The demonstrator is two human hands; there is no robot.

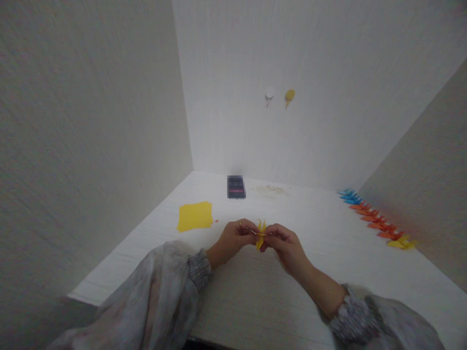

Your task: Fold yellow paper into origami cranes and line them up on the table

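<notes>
Between my two hands is a small yellow origami crane (260,236), its thin points sticking up and down past the fingertips. My left hand (237,239) pinches it from the left, a ring on one finger. From the right, my right hand (286,243) grips it with thumb and fingers. Both hands are held over the near middle of the white table. To the left lies a stack of yellow paper (195,216), with a tiny orange scrap (216,221) beside its right edge.
Along the right wall runs a row of folded cranes: blue ones (350,196), orange-red ones (377,221) and yellow (401,242) nearest. A dark, pixelated object (236,187) sits near the back wall. A white hook (269,93) and a yellow hook (290,95) are on that wall.
</notes>
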